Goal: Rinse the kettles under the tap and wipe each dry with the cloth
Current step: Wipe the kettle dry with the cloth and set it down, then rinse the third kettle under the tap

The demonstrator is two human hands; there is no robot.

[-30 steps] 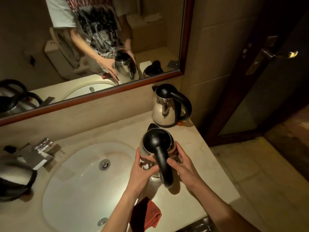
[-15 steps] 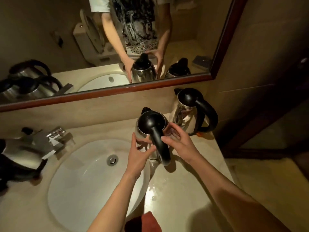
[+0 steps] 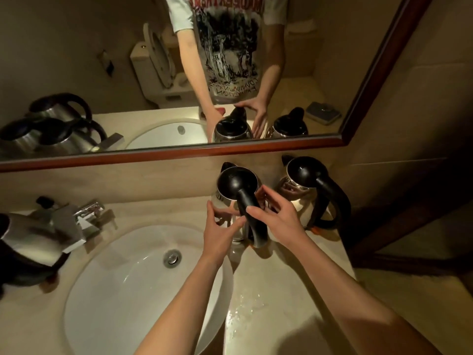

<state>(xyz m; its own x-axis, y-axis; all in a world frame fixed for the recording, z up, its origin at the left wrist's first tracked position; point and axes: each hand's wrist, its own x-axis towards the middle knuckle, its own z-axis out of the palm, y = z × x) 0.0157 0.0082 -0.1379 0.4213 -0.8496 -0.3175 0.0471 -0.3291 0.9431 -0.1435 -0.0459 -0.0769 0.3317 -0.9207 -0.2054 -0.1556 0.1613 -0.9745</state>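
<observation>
Beige stone counter (image 3: 294,298), polished and wet, with a scatter of droplets low in the frame right of the white oval basin (image 3: 107,290). Since half a second ago the view has tipped up: the red cloth at the bottom edge has gone out of frame, and more of the wood-framed mirror (image 3: 230,149) fills the top. The held kettle (image 3: 236,201) now sits further back, centre frame, close under the mirror, upright on the counter at the basin's right rim. Body is shiny steel, rounded; lid is a black dome with a thick curved black plastic handle running toward me. My left hand (image 3: 220,234) is against the steel wall on its left side, fingers loosely spread, thumb near the handle; whether it presses or only touches I cannot tell. My right hand (image 3: 276,216) has fingers arched, tips at the handle and the kettle's right flank, not closed round it. Second kettle (image 3: 307,190), same make, stands just beside, right of centre, its handle looping right. Third kettle (image 3: 28,242) is blurred at the left edge, near the square chrome tap (image 3: 87,216). Round metal drain (image 3: 172,258) sits in the basin.
</observation>
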